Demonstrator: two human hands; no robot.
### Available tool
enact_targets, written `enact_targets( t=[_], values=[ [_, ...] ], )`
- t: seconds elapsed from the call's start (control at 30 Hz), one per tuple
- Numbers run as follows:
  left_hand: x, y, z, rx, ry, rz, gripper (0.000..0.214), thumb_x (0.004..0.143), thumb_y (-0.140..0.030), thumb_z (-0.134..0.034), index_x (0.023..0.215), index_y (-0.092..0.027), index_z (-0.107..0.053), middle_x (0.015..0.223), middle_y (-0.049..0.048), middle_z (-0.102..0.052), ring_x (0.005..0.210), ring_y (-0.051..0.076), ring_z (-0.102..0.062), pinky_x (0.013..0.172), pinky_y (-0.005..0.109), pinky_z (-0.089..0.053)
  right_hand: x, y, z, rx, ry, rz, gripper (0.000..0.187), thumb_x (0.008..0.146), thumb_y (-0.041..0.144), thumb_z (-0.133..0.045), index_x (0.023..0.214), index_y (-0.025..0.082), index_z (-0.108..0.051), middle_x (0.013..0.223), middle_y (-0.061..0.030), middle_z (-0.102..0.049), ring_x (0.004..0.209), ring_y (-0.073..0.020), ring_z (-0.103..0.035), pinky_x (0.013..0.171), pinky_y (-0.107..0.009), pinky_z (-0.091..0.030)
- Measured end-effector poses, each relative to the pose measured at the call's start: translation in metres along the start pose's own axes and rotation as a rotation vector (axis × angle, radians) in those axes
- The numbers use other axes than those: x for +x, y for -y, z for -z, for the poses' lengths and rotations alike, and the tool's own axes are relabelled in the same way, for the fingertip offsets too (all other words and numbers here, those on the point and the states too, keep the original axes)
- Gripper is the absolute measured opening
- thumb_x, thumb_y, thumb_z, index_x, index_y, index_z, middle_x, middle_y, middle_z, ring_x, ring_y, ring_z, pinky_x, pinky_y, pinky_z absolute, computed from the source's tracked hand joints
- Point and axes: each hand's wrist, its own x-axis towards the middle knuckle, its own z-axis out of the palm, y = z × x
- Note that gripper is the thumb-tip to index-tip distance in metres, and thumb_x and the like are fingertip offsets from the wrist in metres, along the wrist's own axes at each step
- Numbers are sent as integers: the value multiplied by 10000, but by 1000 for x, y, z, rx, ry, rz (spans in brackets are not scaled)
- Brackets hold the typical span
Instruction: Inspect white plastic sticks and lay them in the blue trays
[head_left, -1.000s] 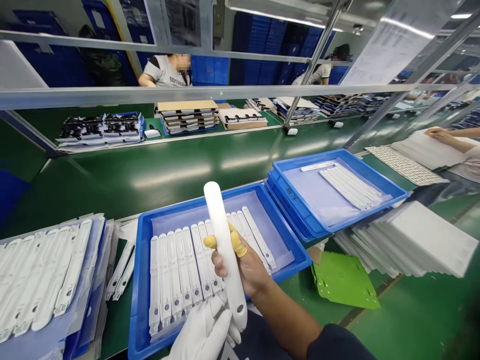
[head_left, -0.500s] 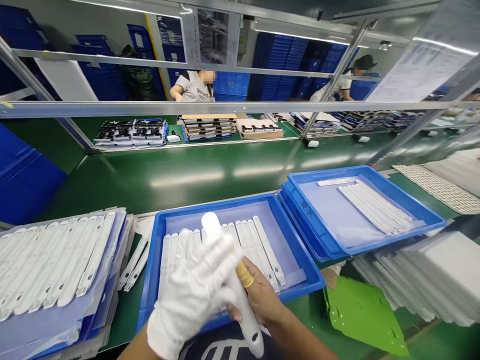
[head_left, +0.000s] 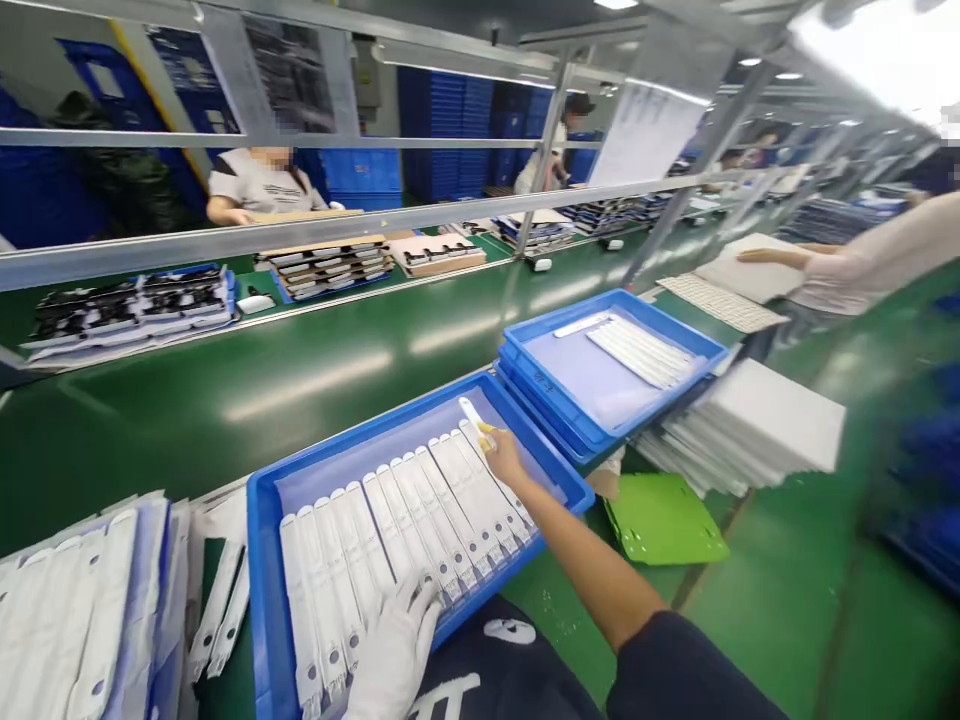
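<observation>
A row of long white plastic strips [head_left: 409,520], each with a dark hole near its lower end, lies on bluish-white lining in the blue tray [head_left: 259,580] before me. My right hand [head_left: 504,455], with a yellow cover on one finger, grips another white plastic strip [head_left: 469,412] at the right end of the row. That strip's upper end sticks out past my fingers; the hand hides part of it. My left hand [head_left: 396,640], in a white glove, is at the tray's front edge over the strips' lower ends. Its fingers are stretched out and hold nothing visible.
To the right, stacked blue trays [head_left: 517,345] hold more strips. Layered white strips [head_left: 67,600] and two loose strips [head_left: 217,610] are at left. A green sheet [head_left: 664,520] and white sheets [head_left: 780,420] lie at right. Co-workers sit across the bench; another person's arm [head_left: 847,260] reaches in.
My hands have parted. My right hand has carried the strip to the tray's right side; my gloved left hand has dropped to the front edge. The view has swung right.
</observation>
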Motion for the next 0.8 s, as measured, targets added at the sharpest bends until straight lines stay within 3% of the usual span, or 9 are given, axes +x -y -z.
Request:
enact_targets(
  t=[0.1,0.3,0.53,0.67,0.8],
  values=[
    [-9,16,-14,11,62,-26,427,938,-401,-514,1350,-336,-606,1461,68,-565,1399,322,-458,1193,536,-331,13,-23,8,-186,-96,-85,329,962,337,-617,1250,179,-599,1309,-104,-590,1130,-252,-609,951,-475,-528],
    [-13,31,-7,20,130,-101,474,946,-481,-573,1375,-280,-564,1427,113,-576,1357,314,-493,1172,599,-319,0,-43,-5,-422,-130,-137,341,959,329,-622,1263,176,-598,1335,-110,-580,1164,-265,-598,972,-494,-519],
    [-14,26,8,4,160,-203,361,965,-408,-584,1301,-274,-591,1425,99,-543,1278,275,-535,1075,513,-453,-36,-44,-6,-486,-134,-6,331,958,299,-627,1265,180,-604,1372,-109,-566,1219,-275,-573,1014,-517,-493],
    [-12,14,15,-19,146,-212,297,968,-374,-589,1246,-271,-614,1358,93,-582,1159,247,-598,965,451,-535,-48,-40,18,-476,-145,107,227,962,263,-622,1164,164,-653,1261,-90,-639,1135,-237,-626,968,-465,-531],
    [-14,2,19,-19,126,-169,287,963,-364,-600,1231,-260,-618,1316,93,-602,1123,241,-614,924,432,-554,-25,-40,73,-480,-245,133,192,970,240,-608,1136,160,-661,1215,-79,-662,1103,-219,-641,958,-445,-537]
  ],
)
